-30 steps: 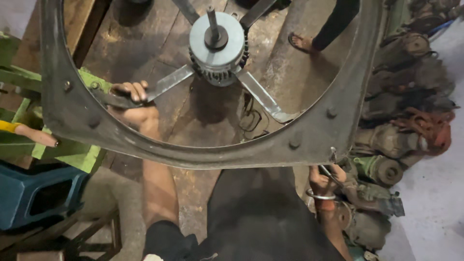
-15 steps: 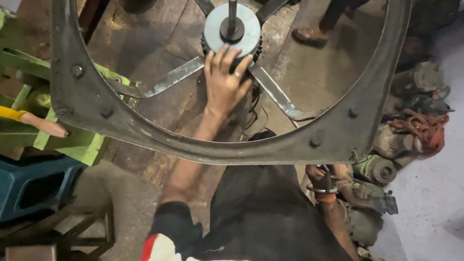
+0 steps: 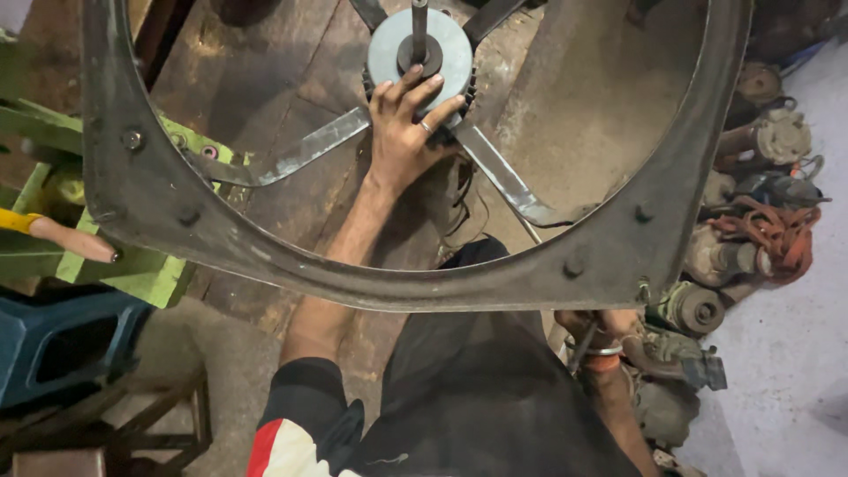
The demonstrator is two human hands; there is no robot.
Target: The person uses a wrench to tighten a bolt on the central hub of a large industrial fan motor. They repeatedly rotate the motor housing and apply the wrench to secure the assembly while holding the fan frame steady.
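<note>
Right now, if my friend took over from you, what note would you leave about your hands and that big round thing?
Left hand: flat on the grey round motor at the middle of the big metal frame, fingers spread, below the upright shaft.
Right hand: under the frame's lower right rim, gripping a thin tool; grip partly hidden.
Done: frame stands tilted, support arms bolted on.
Left: cannot tell.

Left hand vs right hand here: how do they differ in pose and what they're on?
The left hand reaches through the metal ring frame, fingers spread flat on the round motor at its hub; the right hand sits below the frame's lower edge, curled around a thin metal tool. The left hand is in full view; the right is partly hidden. The left shows a finger ring, the right a wrist bangle. Both are bare.
</note>
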